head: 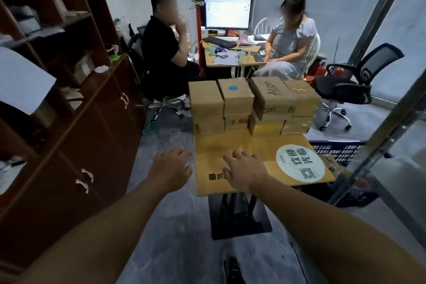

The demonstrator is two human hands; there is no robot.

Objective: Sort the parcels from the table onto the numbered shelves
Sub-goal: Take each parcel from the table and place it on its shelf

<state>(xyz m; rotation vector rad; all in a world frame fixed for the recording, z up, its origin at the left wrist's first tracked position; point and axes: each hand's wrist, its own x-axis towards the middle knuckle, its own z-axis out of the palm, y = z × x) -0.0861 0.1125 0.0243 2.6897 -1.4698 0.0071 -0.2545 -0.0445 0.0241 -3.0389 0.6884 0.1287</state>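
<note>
Head view suggests we have barely begun: our left hand (171,166) and right hand (244,172) reach, fingers (238,157) apart and empty, parcels (253,104) stacked on the desk (253,145) beyond them.

Small office: desk (232,59) with monitor (227,13) and keyboard (219,42), swivel chairs (350,85), wooden shelves (46,37), stacked parcels (253,106).

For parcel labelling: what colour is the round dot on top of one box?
Blue dot, head view.
</note>
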